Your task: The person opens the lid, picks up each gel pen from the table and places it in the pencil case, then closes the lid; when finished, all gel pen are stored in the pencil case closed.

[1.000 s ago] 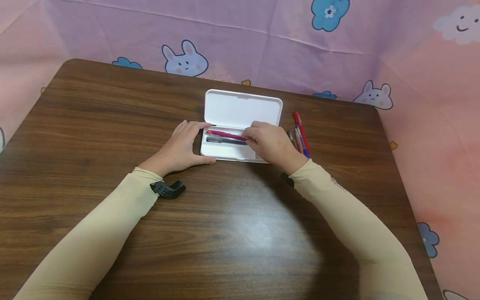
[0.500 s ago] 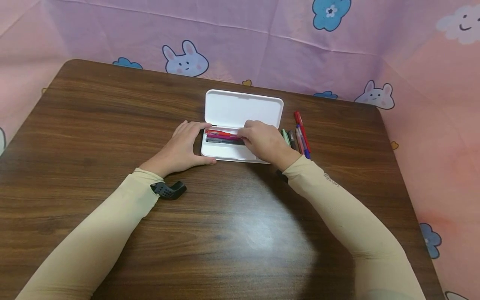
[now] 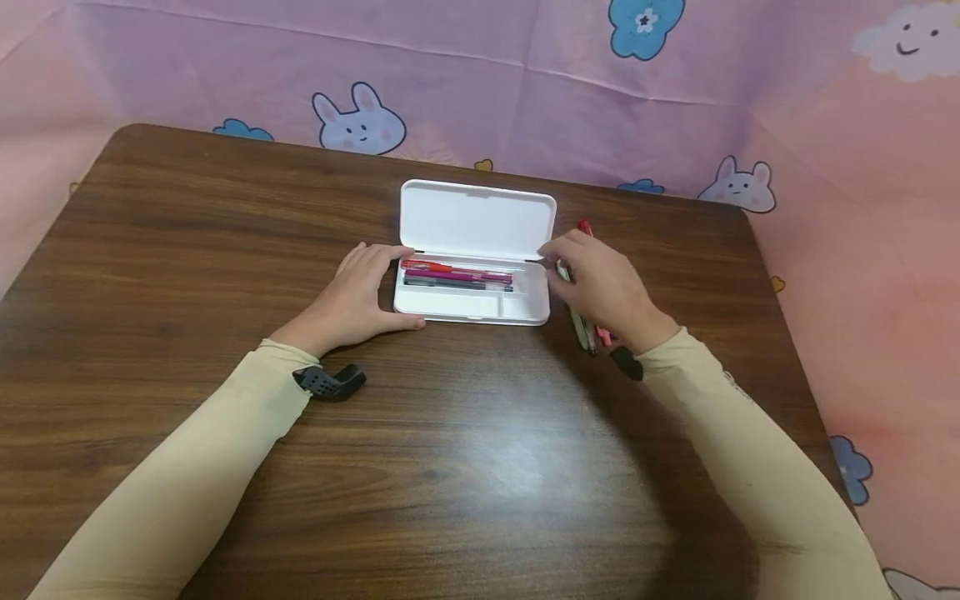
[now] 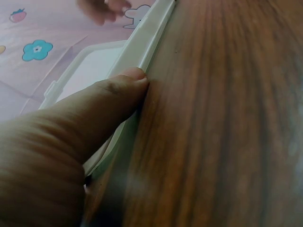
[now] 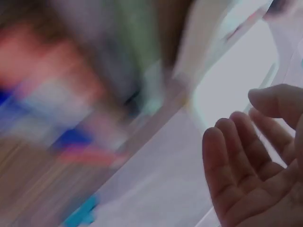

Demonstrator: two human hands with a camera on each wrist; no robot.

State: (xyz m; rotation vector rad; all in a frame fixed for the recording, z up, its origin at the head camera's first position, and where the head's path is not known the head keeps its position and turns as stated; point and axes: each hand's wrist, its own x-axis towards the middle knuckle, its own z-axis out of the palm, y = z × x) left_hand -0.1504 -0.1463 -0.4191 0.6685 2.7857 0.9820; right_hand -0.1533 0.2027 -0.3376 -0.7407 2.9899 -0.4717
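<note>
1. White pencil case: sat centre frame, slightly above middle, lid tipped up toward the top edge, which left the inside easy to reach.
2. Red pen, purple pen, dark pen lay side by side in the case's upper long compartment, lengthwise, presumably because the slot ran that way. Lower strip had a divider right of its middle.
3. Left hand: left of centre, held the case's left end, thumb along the lower wall and forefinger at the upper corner; probably a brace so the case wouldn't slide.
4. Right hand: right of the case, fingers loosely bent and spread, no pen in its grasp; the right wrist view showed the bare palm. Couldn't tell if fingertips touched anything.
5. Loose pens lay under and around that hand: green pen, pink pen, red-capped pen poking out above. Probably kept there for a short reach. Right wrist view too blurred to count them.
6. Brown table bore everything; patterned cloth hung across the top and right of frame.
</note>
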